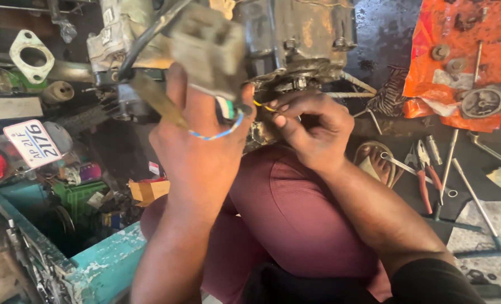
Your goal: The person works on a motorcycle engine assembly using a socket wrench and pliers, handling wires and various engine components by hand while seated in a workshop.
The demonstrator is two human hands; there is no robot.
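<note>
At the far left I see a white rectangular number plate lying among clutter, and above it a pale flat metal gasket with a round hole. Below them stands a turquoise painted wooden box with chipped edges. Moving to the middle, my left hand is raised in front of a dirty grey metal engine block; its fingers are closed around a beige plastic wire connector, which is blurred and close to the camera. A thin blue and white wire hangs in a loop from this connector across the back of the hand, and a black cable runs up from it to the engine. Just to the right, my right hand pinches a thin yellow wire between the thumb and the fingertips, directly under the engine block. Both hands are above my knees in maroon trousers. Further right, red-handled pliers and a long metal screwdriver lie on the dark floor. At the top right an orange plastic sheet carries small metal parts, among them a round metal cover.
</note>
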